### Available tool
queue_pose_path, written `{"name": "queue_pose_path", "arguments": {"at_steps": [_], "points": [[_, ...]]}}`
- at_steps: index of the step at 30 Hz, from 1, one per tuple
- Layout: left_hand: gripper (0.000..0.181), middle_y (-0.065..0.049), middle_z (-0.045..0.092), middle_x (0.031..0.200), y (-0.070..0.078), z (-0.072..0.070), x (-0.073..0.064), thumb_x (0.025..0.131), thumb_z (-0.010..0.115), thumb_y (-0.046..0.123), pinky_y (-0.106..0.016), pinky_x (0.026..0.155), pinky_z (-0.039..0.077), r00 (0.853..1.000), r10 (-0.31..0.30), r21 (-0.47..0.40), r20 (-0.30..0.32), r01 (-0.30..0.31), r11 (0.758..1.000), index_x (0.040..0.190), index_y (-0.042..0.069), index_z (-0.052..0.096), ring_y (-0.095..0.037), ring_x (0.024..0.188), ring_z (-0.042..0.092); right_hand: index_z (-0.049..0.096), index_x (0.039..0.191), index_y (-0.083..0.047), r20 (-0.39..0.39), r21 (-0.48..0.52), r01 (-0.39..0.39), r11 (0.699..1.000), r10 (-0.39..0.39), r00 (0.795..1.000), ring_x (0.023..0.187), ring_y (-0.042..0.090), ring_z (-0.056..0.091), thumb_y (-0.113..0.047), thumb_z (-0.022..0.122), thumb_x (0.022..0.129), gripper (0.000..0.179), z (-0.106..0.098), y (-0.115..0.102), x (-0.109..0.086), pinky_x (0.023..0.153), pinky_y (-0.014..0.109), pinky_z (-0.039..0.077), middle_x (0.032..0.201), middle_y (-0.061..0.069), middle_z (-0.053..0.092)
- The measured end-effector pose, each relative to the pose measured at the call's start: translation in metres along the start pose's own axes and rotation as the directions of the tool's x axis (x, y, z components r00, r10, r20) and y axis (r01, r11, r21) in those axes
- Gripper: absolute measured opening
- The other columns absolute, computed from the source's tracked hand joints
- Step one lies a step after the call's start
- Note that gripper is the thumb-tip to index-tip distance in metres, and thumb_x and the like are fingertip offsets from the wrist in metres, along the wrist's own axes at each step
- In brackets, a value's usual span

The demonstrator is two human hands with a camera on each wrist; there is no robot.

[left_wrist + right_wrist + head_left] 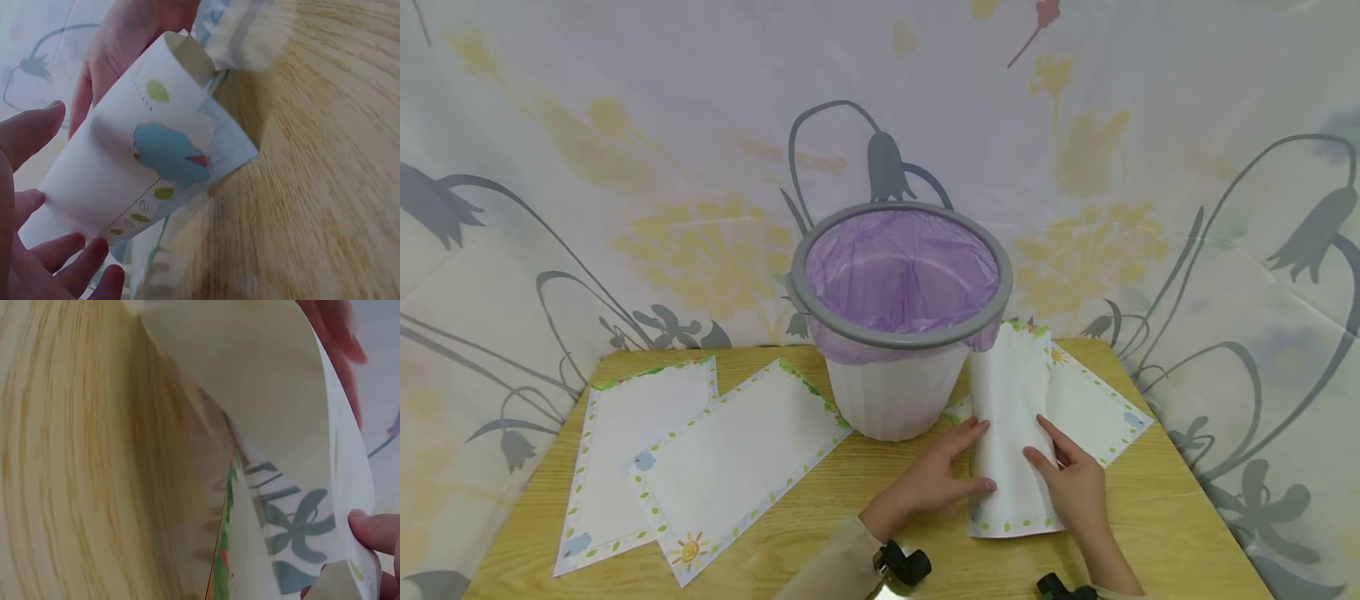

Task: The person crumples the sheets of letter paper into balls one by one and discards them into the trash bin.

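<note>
A white sheet of paper with a printed leaf border stands bent into a loose curve on the table's right half. In the left wrist view its rounded side carries a blue cloud print. My left hand rests its spread fingertips against the sheet's left side, with the thumb lower down. At the right edge, my right hand pinches the sheet between thumb and fingers. The right wrist view looks into the hollow of the curved paper, with the right thumb on its outer face.
A white bin with a grey rim and a purple liner stands at the back middle. Another bordered sheet lies behind the curved one. Two overlapping sheets, one in front, lie at the left. A printed curtain hangs behind.
</note>
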State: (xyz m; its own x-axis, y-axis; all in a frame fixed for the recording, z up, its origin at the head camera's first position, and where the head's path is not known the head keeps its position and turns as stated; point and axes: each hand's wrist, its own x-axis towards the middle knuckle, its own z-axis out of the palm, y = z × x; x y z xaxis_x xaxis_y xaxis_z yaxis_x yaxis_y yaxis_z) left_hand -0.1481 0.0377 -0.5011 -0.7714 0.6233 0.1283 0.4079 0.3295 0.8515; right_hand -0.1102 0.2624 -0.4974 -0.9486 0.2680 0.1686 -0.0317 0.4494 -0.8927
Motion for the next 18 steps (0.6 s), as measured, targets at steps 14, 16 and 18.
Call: {"name": "queue_pose_path", "arguments": {"at_steps": [14,16,18], "points": [[0.089,-0.008,0.023,0.163,0.011,-0.005,0.0,0.082,0.084,0.035,-0.043,0.111,0.038,0.991,0.063,0.043,-0.117,-0.059,0.997,0.156,0.022,0.036,-0.028,0.142,0.035,0.051,0.145,-0.003,0.12,0.21,-0.088,0.974,0.064,0.991,0.112,-0.009,0.054,-0.018,0.069,0.096,0.053,0.015,-0.019,-0.013,0.084,0.011,0.05,0.146,0.021,0.047],[0.088,-0.008,0.024,0.162,0.012,-0.004,0.0,0.081,0.085,0.034,-0.04,0.109,0.04,0.988,0.081,0.073,-0.132,-0.072,0.995,0.155,0.02,0.038,-0.027,0.14,0.039,0.049,0.146,-0.003,0.142,0.215,-0.069,0.974,0.039,0.989,0.123,0.003,0.052,-0.017,0.067,0.098,0.053,0.017,-0.021,-0.014,0.088,0.01,0.047,0.149,0.02,0.043],[0.087,-0.007,0.026,0.162,0.012,-0.004,0.0,0.081,0.084,0.035,-0.038,0.108,0.041,0.986,0.097,0.142,-0.137,-0.077,0.987,0.154,0.02,0.04,-0.026,0.138,0.042,0.046,0.147,-0.001,0.174,0.239,-0.046,0.97,0.004,0.985,0.134,0.017,0.045,-0.016,0.064,0.099,0.053,0.018,-0.025,-0.015,0.092,0.009,0.044,0.152,0.021,0.039]]}}
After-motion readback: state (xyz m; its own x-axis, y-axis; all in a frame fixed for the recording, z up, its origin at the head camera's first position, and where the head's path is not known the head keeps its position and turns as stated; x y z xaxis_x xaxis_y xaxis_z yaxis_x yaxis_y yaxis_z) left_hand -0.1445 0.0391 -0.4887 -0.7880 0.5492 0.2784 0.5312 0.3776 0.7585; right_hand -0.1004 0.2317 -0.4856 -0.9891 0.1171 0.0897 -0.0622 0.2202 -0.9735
